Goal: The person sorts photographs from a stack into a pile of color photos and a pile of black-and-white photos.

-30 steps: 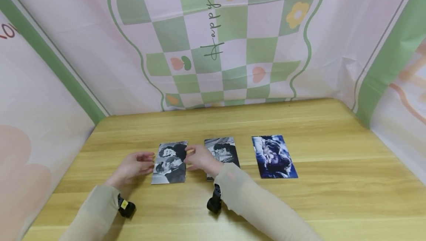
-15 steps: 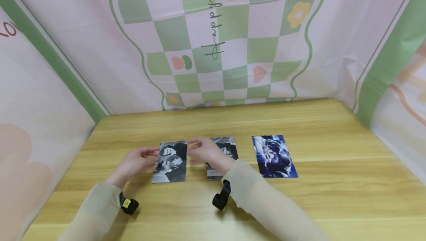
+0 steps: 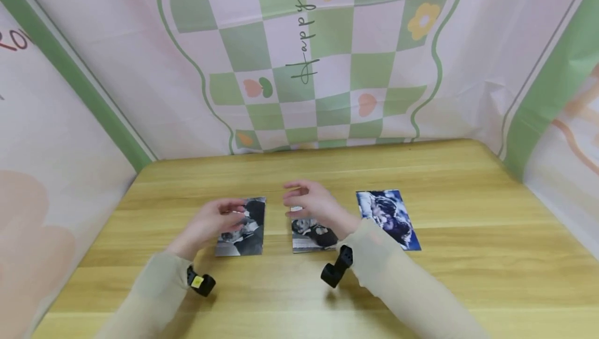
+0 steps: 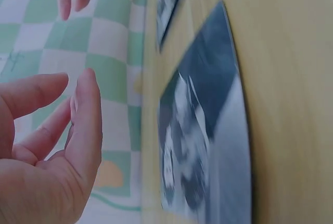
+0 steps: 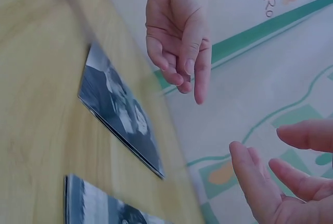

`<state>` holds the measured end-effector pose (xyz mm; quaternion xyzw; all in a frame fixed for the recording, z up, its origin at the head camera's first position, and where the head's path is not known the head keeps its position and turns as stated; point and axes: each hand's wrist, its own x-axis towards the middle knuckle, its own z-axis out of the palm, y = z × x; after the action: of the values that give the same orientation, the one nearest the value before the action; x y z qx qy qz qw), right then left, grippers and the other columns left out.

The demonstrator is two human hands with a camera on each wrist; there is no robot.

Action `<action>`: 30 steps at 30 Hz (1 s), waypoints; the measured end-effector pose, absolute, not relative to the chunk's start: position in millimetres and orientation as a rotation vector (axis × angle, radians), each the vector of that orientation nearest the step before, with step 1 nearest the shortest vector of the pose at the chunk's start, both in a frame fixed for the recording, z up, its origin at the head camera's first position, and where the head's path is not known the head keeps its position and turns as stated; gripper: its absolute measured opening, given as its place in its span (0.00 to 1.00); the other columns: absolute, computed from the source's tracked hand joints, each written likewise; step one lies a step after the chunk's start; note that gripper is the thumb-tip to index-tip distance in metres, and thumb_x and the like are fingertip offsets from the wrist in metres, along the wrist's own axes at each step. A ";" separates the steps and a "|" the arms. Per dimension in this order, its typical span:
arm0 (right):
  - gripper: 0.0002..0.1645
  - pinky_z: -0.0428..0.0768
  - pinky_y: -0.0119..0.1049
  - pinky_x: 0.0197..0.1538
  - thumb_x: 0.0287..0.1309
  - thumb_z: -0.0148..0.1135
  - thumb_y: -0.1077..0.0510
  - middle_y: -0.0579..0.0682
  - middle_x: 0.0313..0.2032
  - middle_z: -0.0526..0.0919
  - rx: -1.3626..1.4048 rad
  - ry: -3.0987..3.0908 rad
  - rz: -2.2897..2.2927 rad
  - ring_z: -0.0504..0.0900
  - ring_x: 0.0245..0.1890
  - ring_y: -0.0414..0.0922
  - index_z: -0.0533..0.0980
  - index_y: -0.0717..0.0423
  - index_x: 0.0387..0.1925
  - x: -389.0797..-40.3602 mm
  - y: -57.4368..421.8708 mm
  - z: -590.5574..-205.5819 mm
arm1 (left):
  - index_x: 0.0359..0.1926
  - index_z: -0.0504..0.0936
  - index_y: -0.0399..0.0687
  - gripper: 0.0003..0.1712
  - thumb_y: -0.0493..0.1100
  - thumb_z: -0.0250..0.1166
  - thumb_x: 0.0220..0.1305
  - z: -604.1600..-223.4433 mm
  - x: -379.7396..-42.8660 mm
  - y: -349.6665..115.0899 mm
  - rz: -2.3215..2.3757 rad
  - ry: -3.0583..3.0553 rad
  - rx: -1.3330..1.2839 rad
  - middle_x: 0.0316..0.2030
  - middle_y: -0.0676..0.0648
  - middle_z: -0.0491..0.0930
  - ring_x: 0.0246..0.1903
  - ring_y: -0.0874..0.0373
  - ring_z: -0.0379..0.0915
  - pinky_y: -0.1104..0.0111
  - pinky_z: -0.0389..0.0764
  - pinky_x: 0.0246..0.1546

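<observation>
Three photo prints lie in a row on the wooden table. Above the left black-and-white photo (image 3: 250, 237) hovers my left hand (image 3: 210, 224), fingers loosely bent and holding nothing; the left wrist view shows a gap between that hand (image 4: 57, 146) and the photo (image 4: 197, 130). My right hand (image 3: 318, 206) is raised over the middle black-and-white photo (image 3: 311, 237), covering its upper part, with nothing between its fingers. The blue-toned photo (image 3: 388, 217) lies at the right, its lower left partly behind my right sleeve. In the right wrist view, the left photo (image 5: 122, 112) looks like a thin stack.
The wooden table (image 3: 444, 287) stretches in front of and beside the photos. A fabric backdrop (image 3: 327, 74) with green and white checks rises behind the table's far edge, and fabric walls stand at both sides. Small black cameras (image 3: 334, 271) are strapped to my wrists.
My right hand has moved right and up, away from the left photo to above the middle one. My left hand has shifted right, from the left photo's edge to over it. The photos lie unmoved.
</observation>
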<state>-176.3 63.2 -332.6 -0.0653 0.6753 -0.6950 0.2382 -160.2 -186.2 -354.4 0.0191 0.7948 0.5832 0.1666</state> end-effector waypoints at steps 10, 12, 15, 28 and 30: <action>0.28 0.82 0.42 0.54 0.65 0.50 0.69 0.70 0.62 0.65 -0.186 1.864 -1.899 0.71 0.58 0.61 0.60 0.66 0.66 -177.4 92.1 -328.6 | 0.63 0.65 0.29 0.25 0.29 0.54 0.66 -353.6 -166.6 -153.0 1.756 2.147 0.060 0.52 0.33 0.70 0.46 0.50 0.75 0.67 0.84 0.47; 0.28 0.82 0.42 0.54 0.65 0.50 0.69 0.70 0.61 0.65 -0.174 1.868 -1.901 0.74 0.54 0.57 0.60 0.66 0.66 -177.3 97.4 -328.2 | 0.63 0.65 0.29 0.25 0.28 0.54 0.66 -354.3 -167.5 -146.8 1.777 2.126 0.058 0.52 0.33 0.71 0.47 0.50 0.75 0.65 0.83 0.48; 0.28 0.82 0.43 0.55 0.65 0.50 0.69 0.70 0.61 0.65 -0.163 1.882 -1.901 0.77 0.49 0.49 0.60 0.67 0.66 -177.4 105.6 -329.1 | 0.63 0.65 0.28 0.25 0.29 0.54 0.66 -355.8 -168.3 -139.3 1.794 2.099 0.086 0.52 0.33 0.71 0.48 0.50 0.74 0.60 0.81 0.52; 0.29 0.76 0.49 0.61 0.66 0.48 0.67 0.70 0.58 0.63 -0.146 1.912 -1.895 0.72 0.53 0.55 0.56 0.72 0.65 -178.9 139.2 -352.7 | 0.62 0.67 0.30 0.24 0.31 0.56 0.65 -369.8 -166.1 -112.9 1.751 2.095 0.136 0.52 0.32 0.72 0.49 0.47 0.75 0.61 0.83 0.49; 0.29 0.75 0.50 0.62 0.66 0.48 0.66 0.70 0.58 0.63 -0.144 1.924 -1.878 0.72 0.54 0.55 0.56 0.72 0.66 -179.2 142.8 -356.5 | 0.62 0.67 0.31 0.24 0.32 0.56 0.66 -372.1 -165.8 -110.1 1.737 2.092 0.147 0.54 0.32 0.71 0.50 0.47 0.75 0.62 0.83 0.49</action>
<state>-179.2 142.8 -356.5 -0.0520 0.6966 -0.6800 0.2228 -165.8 -110.1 -372.1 0.0527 0.7514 0.6240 0.2078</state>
